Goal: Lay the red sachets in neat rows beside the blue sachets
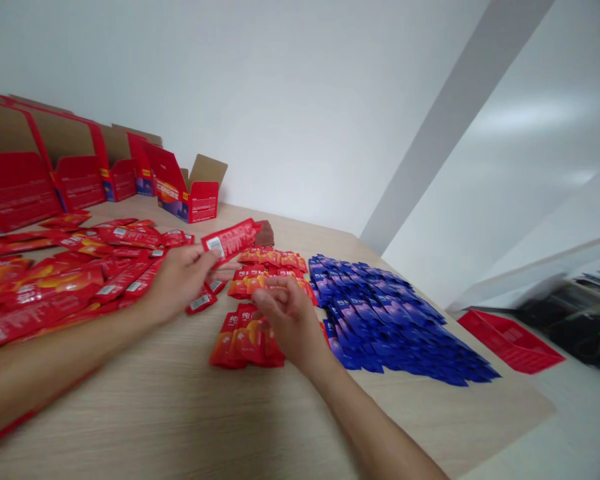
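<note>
My left hand (183,279) pinches a long red sachet (231,240) by one end and holds it just above the wooden table (155,407). My right hand (287,319) hovers with curled, loosely apart fingers over small red-orange packets (245,340) lying in short stacks; nothing shows in its grip. More red-orange packets (273,260) lie just beyond both hands.
A spread of long red sachets (55,280) covers the table's left. Open red cardboard boxes (190,190) stand along the wall behind. A wide pile of blue sachets (395,320) lies right. A red tray (510,340) sits on the floor beyond the table edge.
</note>
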### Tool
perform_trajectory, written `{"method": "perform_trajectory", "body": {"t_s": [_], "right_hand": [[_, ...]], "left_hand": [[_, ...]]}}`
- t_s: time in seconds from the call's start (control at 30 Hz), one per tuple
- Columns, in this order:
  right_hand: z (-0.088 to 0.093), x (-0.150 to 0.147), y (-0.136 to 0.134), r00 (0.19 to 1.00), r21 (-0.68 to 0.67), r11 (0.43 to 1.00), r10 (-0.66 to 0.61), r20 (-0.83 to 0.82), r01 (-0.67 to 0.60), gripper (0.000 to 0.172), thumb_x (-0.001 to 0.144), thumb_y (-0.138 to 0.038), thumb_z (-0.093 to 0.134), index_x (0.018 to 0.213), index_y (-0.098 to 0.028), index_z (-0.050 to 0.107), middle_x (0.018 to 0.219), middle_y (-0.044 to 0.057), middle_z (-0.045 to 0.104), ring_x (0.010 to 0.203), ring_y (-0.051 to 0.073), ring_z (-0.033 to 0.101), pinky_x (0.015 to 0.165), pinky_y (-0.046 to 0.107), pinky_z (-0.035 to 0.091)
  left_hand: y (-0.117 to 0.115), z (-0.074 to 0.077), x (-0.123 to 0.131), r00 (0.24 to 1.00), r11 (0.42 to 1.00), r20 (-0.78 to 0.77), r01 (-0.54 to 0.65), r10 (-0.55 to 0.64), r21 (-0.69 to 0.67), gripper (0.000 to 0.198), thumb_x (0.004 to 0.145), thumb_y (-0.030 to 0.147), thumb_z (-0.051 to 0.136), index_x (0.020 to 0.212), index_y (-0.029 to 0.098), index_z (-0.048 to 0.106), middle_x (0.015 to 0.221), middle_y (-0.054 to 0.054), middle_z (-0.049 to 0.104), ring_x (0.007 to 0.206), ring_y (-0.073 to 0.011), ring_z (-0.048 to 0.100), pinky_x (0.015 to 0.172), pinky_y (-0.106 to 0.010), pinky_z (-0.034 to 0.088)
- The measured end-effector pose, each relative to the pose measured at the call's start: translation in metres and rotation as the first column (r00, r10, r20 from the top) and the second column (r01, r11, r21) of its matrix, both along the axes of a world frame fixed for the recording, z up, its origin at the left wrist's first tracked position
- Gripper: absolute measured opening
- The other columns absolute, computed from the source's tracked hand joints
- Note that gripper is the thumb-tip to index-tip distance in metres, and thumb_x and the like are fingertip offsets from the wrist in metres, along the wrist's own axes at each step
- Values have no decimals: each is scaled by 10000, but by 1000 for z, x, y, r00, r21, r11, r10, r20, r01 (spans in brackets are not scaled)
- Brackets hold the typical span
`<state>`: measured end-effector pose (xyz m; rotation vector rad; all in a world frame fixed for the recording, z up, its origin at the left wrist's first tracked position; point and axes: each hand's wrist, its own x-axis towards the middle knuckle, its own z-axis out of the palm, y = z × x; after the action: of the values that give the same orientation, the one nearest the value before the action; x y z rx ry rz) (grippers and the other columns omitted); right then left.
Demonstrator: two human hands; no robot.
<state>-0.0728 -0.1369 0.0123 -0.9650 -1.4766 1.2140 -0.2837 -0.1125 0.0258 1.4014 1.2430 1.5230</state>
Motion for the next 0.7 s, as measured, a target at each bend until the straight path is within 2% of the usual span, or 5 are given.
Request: {"method": "perform_trajectory", "body": {"t_s": [0.23, 0.33, 0.47, 0.57, 0.7], "right_hand": [[36, 3, 51, 993, -119, 992, 14, -116, -28, 287, 975, -486, 731, 989, -202, 687, 828, 26, 783, 674, 193, 750, 592, 300, 636], [61, 13, 69, 996, -108, 994, -35, -88, 26, 178, 967, -339, 789, 971, -177, 717, 816, 19, 791, 652, 167, 738, 597, 273, 632], [77, 14, 93, 996, -101, 991, -83, 17, 84, 234, 981, -355, 836, 967, -147, 729, 812, 9, 781, 645, 134, 723, 625, 246, 621], [68, 10, 110, 985, -128, 986, -85, 151, 105, 272, 1070, -410, 742, 1080, -139, 730, 935, 19, 767, 739, 129, 730, 699, 274, 640], [38, 9, 135, 918, -132, 972, -133, 374, 194, 336, 1081, -431, 720, 1264, -150, 702, 1180, 69, 735, 970, 189, 744, 843, 363, 663]], "left_hand": [[-4, 1, 31, 656, 776, -743, 397, 135, 491, 531, 971, 160, 538, 1469, 69, 700, 1589, -209, 630, 1477, -304, 625, 1277, -441, 491], [18, 30, 39, 751, 857, -658, 302, 57, 418, 529, 880, 157, 641, 1393, 113, 759, 1513, -184, 701, 1355, -336, 712, 1160, -478, 593], [49, 54, 49, 975, 987, -181, 145, -131, 65, 382, 826, 118, 739, 1203, 110, 793, 952, -89, 844, 745, -190, 770, 659, -265, 611], [66, 50, 55, 992, 980, 49, 126, -120, -157, 48, 807, 116, 794, 850, 113, 772, 618, -8, 696, 499, -103, 573, 507, -205, 455], [80, 23, 60, 993, 951, 30, 119, -116, -286, 249, 744, 130, 836, 595, 159, 639, 507, 12, 607, 449, -101, 523, 488, -217, 456]]}}
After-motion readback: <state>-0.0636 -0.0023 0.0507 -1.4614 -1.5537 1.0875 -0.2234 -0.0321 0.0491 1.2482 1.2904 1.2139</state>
